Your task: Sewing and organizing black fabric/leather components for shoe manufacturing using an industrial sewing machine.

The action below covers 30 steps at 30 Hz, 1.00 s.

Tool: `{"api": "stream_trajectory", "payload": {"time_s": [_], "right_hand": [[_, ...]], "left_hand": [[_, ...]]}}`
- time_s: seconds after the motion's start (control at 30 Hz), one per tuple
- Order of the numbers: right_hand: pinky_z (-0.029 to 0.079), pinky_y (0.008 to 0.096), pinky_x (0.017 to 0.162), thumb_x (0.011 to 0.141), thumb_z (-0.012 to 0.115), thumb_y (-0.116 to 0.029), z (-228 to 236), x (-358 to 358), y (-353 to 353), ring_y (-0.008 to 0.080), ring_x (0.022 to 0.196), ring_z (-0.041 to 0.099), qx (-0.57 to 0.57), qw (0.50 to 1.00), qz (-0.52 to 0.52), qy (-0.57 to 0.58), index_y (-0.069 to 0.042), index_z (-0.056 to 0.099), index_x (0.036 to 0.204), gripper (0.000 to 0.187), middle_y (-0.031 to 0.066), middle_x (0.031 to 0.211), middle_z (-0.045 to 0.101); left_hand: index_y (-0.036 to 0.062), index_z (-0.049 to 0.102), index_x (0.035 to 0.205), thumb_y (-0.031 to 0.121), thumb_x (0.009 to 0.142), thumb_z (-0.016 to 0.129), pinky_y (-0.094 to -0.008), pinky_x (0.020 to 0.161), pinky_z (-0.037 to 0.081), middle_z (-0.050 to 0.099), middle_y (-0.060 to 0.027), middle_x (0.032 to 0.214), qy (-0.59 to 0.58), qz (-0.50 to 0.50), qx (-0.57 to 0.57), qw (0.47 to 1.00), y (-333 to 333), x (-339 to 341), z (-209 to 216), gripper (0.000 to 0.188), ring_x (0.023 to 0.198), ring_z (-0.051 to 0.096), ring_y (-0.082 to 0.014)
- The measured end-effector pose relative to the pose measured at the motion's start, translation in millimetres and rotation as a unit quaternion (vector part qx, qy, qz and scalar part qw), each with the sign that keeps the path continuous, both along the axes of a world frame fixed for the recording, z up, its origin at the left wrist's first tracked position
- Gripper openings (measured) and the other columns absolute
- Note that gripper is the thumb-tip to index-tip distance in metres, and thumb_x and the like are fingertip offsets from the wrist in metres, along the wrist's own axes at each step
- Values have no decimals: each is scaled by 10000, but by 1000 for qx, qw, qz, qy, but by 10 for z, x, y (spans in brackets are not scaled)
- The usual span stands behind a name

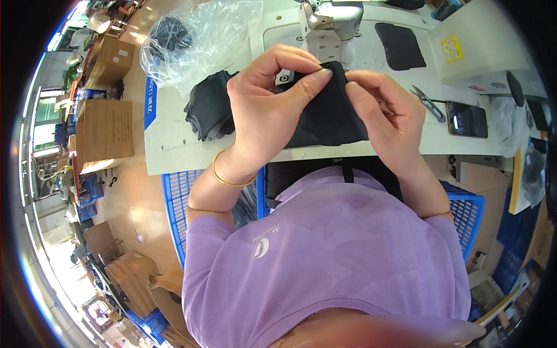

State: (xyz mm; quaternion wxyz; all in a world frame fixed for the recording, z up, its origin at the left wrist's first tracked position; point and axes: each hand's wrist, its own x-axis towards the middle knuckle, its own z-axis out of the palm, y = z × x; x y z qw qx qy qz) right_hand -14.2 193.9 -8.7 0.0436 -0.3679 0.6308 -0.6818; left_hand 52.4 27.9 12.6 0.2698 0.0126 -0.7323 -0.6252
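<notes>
A piece of black fabric [332, 119] hangs between my hands just over the near edge of the white sewing table [174, 152]. My left hand [272, 95] pinches its top edge between thumb and index finger. On its right side my right hand [387, 110] grips the edge with thumb and fingertips. Beyond them stands the head of a sewing machine [336, 20]; the fabric and my fingers cover part of its bed. Left of my left wrist lies a stack of black fabric pieces [210, 107]. A flat black cut piece [400, 46] rests at the far right.
Thread snips [429, 104] and a dark phone [467, 120] lie to the right. A clear plastic bag [203, 35] with black material spreads at the far left. Blue plastic baskets [176, 203] flank me below the table. Cardboard boxes [105, 130] stand along the left.
</notes>
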Motion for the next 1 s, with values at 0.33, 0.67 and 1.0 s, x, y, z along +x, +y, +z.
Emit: {"api": "stream_trajectory", "payload": {"time_s": [0.33, 0.67, 1.0], "right_hand": [[502, 203, 614, 939, 634, -59, 16, -4, -48, 65, 664, 636, -2, 1000, -20, -7, 12, 650, 993, 91, 41, 729, 673], [492, 199, 604, 934, 645, -89, -20, -37, -93, 52, 685, 638, 4, 997, -28, -69, 21, 666, 984, 123, 51, 763, 701], [511, 211, 577, 952, 635, -169, 44, -116, -160, 37, 665, 590, 38, 992, -27, -118, 19, 683, 998, 200, 5, 733, 650]], "left_hand": [[6, 701, 898, 24, 804, 774, -232, 782, 504, 697, -33, 871, -48, 0, -4, 999, -8, -37, 90, 121, 830, 624, -90], [2, 731, 932, 55, 823, 770, -211, 742, 510, 715, -25, 843, -76, -27, -13, 997, -146, -127, 95, 127, 791, 631, -71], [-40, 730, 932, 35, 813, 764, -216, 708, 536, 720, -82, 849, -95, -60, 95, 989, -489, -454, 132, 144, 753, 659, -102]]}}
